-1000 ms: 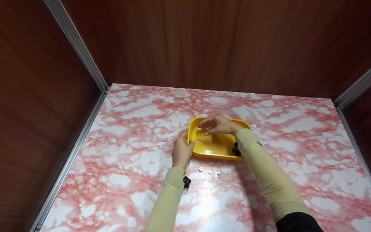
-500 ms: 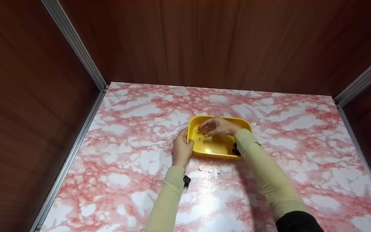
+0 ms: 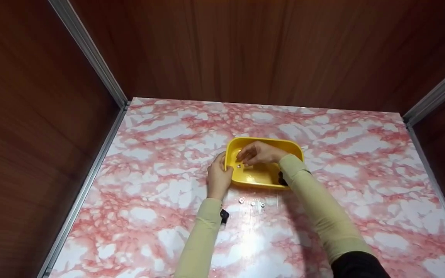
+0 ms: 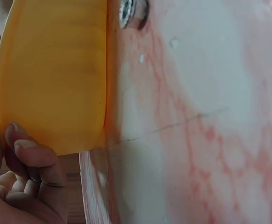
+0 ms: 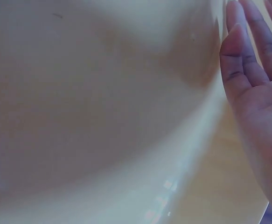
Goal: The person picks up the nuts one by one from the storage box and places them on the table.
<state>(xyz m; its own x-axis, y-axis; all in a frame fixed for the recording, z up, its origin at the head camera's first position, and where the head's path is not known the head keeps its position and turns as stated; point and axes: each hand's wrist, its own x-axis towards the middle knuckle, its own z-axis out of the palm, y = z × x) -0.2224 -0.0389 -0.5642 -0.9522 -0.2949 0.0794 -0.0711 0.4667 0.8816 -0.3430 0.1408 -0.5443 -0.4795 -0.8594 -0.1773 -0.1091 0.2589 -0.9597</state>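
A yellow plastic basin (image 3: 261, 184) stands on the table, its left rim gripped by my left hand (image 3: 219, 178). In the left wrist view, the thumb and curled fingers (image 4: 35, 156) pinch the basin's edge. Inside the basin lies a small round metal piece (image 3: 238, 166). My right hand (image 3: 263, 152) reaches into the basin just above and right of that piece, fingers pointing down and left. The right wrist view shows its fingers (image 5: 261, 42) fairly straight, the thumb near them, and no object visible between them.
Small round metal pieces (image 3: 241, 200) lie in front of the basin; one metal piece (image 4: 133, 13), with a toothed rim, shows up close in the left wrist view. The marbled red-and-white table (image 3: 160, 154) is bounded by brown wood-look panels (image 3: 238, 54) and grey metal rails (image 3: 87, 50).
My right hand has lowered slightly inside the basin, bringing its fingertips nearer the metal piece. The left hand keeps its grip on the rim.
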